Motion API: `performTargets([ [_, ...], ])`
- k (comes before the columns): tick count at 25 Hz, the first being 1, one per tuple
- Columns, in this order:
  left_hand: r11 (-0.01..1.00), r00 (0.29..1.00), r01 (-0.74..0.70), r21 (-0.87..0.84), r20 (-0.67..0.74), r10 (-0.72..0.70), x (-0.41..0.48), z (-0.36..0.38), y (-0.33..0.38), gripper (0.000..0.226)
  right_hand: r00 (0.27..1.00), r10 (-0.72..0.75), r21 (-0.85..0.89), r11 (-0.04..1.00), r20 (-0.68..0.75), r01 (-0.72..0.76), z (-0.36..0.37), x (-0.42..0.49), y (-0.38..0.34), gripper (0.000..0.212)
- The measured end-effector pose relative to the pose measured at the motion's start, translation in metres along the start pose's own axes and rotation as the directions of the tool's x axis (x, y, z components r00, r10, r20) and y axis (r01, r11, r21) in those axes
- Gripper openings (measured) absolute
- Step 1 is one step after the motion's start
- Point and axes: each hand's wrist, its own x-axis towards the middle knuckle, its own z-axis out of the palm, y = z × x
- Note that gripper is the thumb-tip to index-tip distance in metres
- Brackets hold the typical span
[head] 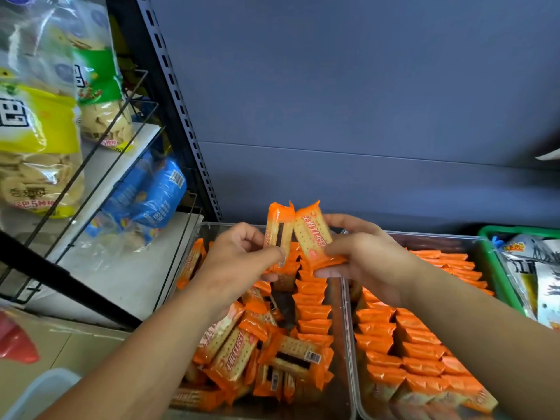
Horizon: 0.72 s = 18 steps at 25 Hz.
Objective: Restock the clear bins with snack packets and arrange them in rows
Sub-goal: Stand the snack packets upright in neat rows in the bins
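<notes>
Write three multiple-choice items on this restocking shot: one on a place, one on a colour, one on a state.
1. Where is the green basket?
A) left of both bins
B) on the wire shelf
C) right of the right clear bin

2. What colour is the held packet in the right hand?
A) orange
B) blue
C) green

3. How do the stocked packets in the right clear bin lie?
A) in a loose heap
B) in neat rows
C) none are there

Answers: 1 C, its rim shows just beyond that bin's right wall. 2 A, the wrapper is orange. 3 B, they stand in lines.
</notes>
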Motion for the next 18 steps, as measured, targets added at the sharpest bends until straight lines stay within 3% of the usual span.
performTargets([
  [5, 0.993, 0.99, -0.083, 0.08, 0.121, 0.073, -0.003, 0.004, -0.001, 0.038, 0.99, 0.048, 0.08, 0.995, 0.131, -0.059, -0.002, -0.002, -0.006, 0.047],
  [7, 0.983, 0.99, -0.108, 0.15, 0.103, 0.093, -0.002, -0.001, -0.002, 0.042, 0.998, 0.051, 0.074, 0.996, 0.04, -0.054, -0.005, 0.0, -0.004, 0.041],
  [11, 0.984, 0.988, -0.094, 0.152, 0.134, 0.073, -0.003, -0.007, -0.002, 0.041, 0.976, -0.021, -0.117, 0.993, -0.217, -0.005, -0.019, 0.003, 0.003, 0.038],
  [16, 0.986, 0.989, -0.11, 0.122, 0.114, 0.096, -0.001, -0.006, -0.001, 0.078, 0.966, -0.088, -0.18, 0.983, -0.244, 0.044, -0.021, 0.003, 0.005, 0.024],
  [18, 0.989, 0.99, -0.101, 0.107, 0.108, 0.09, 0.0, -0.007, 0.0, 0.073, 0.965, -0.102, -0.207, 0.977, -0.242, 0.051, -0.022, 0.003, 0.006, 0.018],
])
